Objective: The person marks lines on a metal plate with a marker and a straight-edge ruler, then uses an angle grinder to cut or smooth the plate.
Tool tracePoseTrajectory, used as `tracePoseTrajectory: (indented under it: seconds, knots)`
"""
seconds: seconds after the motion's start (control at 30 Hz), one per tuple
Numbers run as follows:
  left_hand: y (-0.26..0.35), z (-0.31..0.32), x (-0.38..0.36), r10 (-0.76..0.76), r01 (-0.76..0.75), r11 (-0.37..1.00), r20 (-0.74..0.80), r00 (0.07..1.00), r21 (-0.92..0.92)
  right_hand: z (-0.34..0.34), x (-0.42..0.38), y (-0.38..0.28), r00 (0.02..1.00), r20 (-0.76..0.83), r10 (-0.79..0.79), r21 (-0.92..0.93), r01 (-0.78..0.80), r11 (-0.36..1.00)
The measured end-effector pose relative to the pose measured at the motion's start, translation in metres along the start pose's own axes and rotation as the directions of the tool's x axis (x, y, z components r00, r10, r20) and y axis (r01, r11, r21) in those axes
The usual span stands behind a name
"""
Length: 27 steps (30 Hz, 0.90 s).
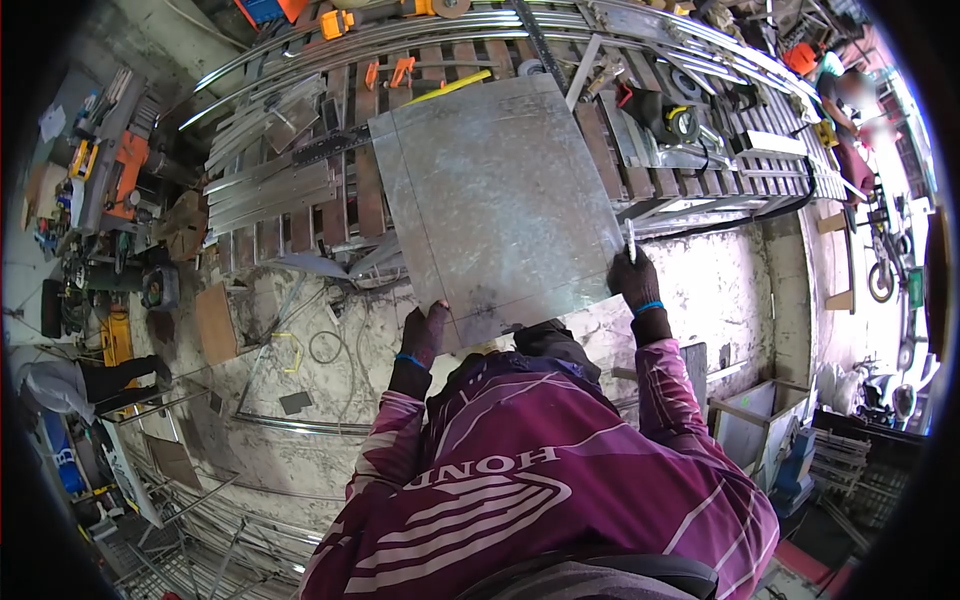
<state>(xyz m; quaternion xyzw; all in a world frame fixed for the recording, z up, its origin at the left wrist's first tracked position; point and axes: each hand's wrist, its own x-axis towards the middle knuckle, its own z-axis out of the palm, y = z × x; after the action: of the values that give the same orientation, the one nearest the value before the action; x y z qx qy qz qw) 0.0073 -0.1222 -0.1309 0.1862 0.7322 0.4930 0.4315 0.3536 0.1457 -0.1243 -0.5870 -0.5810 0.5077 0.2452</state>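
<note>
A large grey metal sheet (500, 190) with thin marked lines lies over the slatted workbench, its near edge reaching past the bench toward my body. My left hand (424, 332), in a dark glove with bare fingertips, is closed on the sheet's near left corner. At the near right corner my right hand (634, 278), also gloved, has its fingers closed around a thin light-coloured marker-like tool (631, 240) that points up beside the sheet's edge. Beyond the far edge lies a yellow ruler-like strip (450, 87). A dark perforated bar (330, 146) shows at the sheet's left.
Orange clamps (401, 71), an orange power tool (350, 22) and long metal rods (270, 70) lie on the bench. Right of the sheet is a tape measure (683, 124). One person (60, 385) is at the far left, another (850, 120) at the far right.
</note>
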Motion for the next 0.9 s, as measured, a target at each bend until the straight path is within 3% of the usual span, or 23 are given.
tracePoseTrajectory:
  seconds: [0.2, 0.9]
  knots:
    - [-0.009, 0.000, 0.004, -0.045, 0.046, 0.998, 0.015, 0.999, -0.054, 0.007, -0.006, -0.011, 0.998, -0.024, -0.063, 0.039, 0.064, 0.997]
    - [-0.019, 0.003, 0.007, 0.047, -0.047, 0.995, 0.002, 0.999, -0.093, 0.000, 0.000, -0.001, 1.000, 0.023, -0.003, 0.116, 0.001, 0.993]
